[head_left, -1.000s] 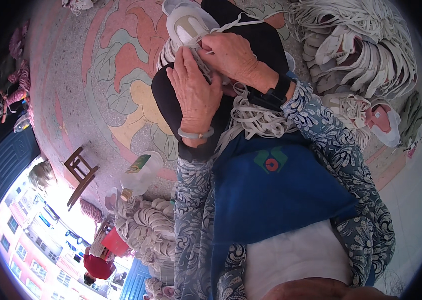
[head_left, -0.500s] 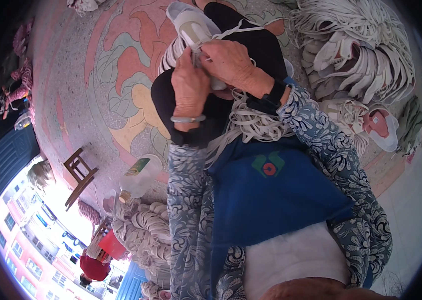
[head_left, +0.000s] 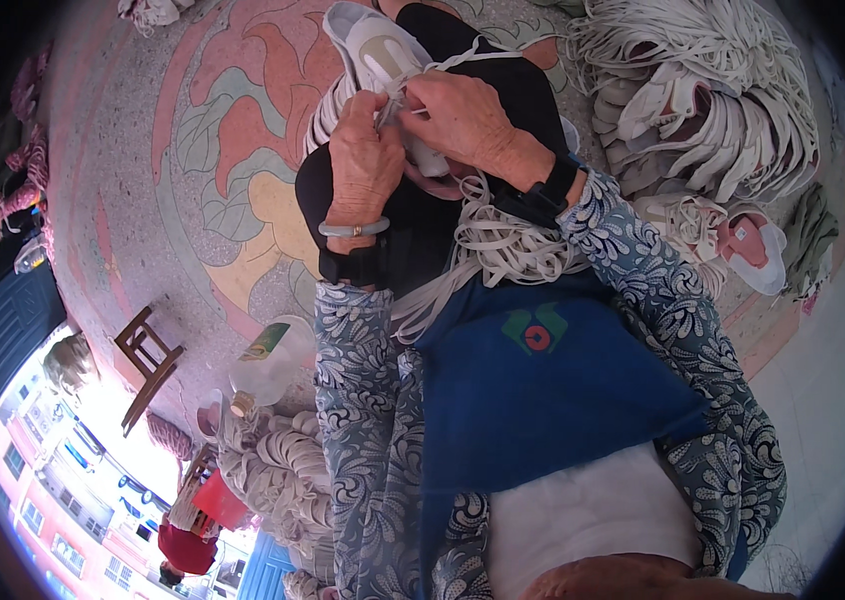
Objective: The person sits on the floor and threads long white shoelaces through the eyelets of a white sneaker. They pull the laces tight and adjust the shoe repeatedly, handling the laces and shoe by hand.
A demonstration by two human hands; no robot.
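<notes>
A white shoe upper (head_left: 348, 37) with a beige patch rests over my dark-clad knees. My left hand (head_left: 365, 170) is closed in a pinch at the upper's lacing area, with a bit of pale shoelace between its fingertips. From the other side my right hand (head_left: 468, 118) pinches the lace close by, its fingertips almost touching the left ones. One lace end (head_left: 488, 55) trails off to the right across my knee. A tangle of loose flat white laces (head_left: 513, 245) lies in my lap on the blue apron (head_left: 553, 400). My fingers partly cover the eyelets.
At the right, a big pile of white shoe uppers (head_left: 743, 150) is topped with hanging laces (head_left: 663, 40). A pink-lined upper (head_left: 753, 245) lies below it. To the left are a small wooden stool (head_left: 150, 365), a clear plastic jug (head_left: 278, 365) and more stacked uppers (head_left: 283, 465).
My left hand has shifted slightly left and its fingers have come up to the lace by the right hand. The whole view has drifted a little; the shoe upper stays on my knees.
</notes>
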